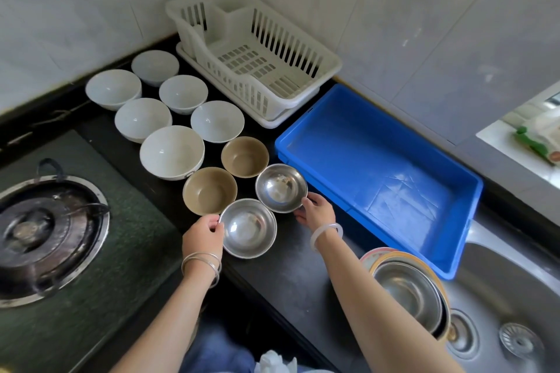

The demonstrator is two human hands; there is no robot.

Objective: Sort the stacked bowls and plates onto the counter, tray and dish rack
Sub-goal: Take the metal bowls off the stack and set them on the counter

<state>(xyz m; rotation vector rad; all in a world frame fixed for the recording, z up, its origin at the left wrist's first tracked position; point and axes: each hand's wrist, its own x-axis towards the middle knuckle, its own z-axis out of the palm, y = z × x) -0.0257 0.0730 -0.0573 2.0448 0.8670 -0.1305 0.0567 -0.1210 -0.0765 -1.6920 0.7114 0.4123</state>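
left hand (203, 233) pinches the near steel bowl (248, 228) at its rim, right hand (315, 210) the far steel bowl (281, 188); both sit on the bench (288, 266) beside 2 tan bowls (209, 191) (grouped by kind, i judge).

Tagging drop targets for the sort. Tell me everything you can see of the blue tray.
The blue tray is a rectangular, deep-walled bin, plastic by its look, with a lipped rim and a glossy floor showing faint creases. No dishes are in it. It sits flat on the dark counter, far corner by the white dish rack, near end at the sink. The right hand, gripping a steel bowl, is close to its left wall; contact cannot be told.
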